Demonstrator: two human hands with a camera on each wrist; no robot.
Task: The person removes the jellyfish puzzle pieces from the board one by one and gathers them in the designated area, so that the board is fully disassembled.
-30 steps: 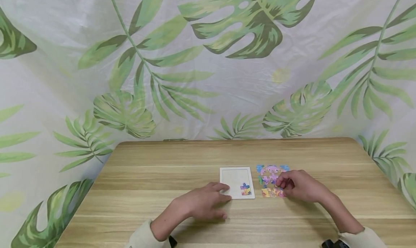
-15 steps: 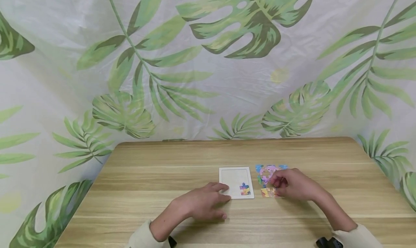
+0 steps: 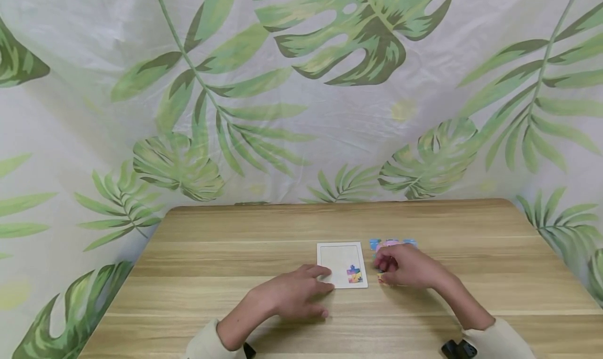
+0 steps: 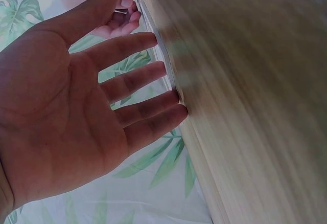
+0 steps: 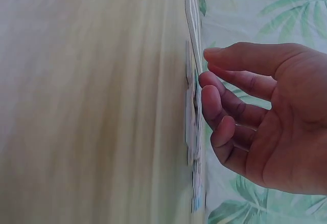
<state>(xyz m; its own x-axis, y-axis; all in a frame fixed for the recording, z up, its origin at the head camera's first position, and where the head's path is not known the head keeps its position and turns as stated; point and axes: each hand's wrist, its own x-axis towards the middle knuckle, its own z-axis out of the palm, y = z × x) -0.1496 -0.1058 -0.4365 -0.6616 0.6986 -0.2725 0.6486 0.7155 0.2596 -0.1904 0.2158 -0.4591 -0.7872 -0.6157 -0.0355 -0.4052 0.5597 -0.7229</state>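
A white puzzle board [image 3: 336, 255] lies flat on the table, with joined puzzle pieces [image 3: 355, 274] in its lower right corner. My left hand [image 3: 298, 292] rests at the board's lower left edge, fingers straight and spread, as the left wrist view confirms. Just right of the board, my right hand [image 3: 409, 266] hovers over loose puzzle pieces [image 3: 392, 242] and hides most of them. Its thumb and fingers pinch a thin puzzle piece [image 4: 121, 12], seen edge-on in the left wrist view. In the right wrist view, the loose pieces form a low stack-like edge [image 5: 193, 132] below the fingers.
The wooden table [image 3: 226, 254] extends to both sides, its back edge near a hanging cloth [image 3: 282, 113] with green leaf prints. Dark wrist devices [image 3: 459, 349] show at the light sleeves.
My right hand has moved left across the loose pieces towards the board, covering more of them. The left hand and the board stay in place.
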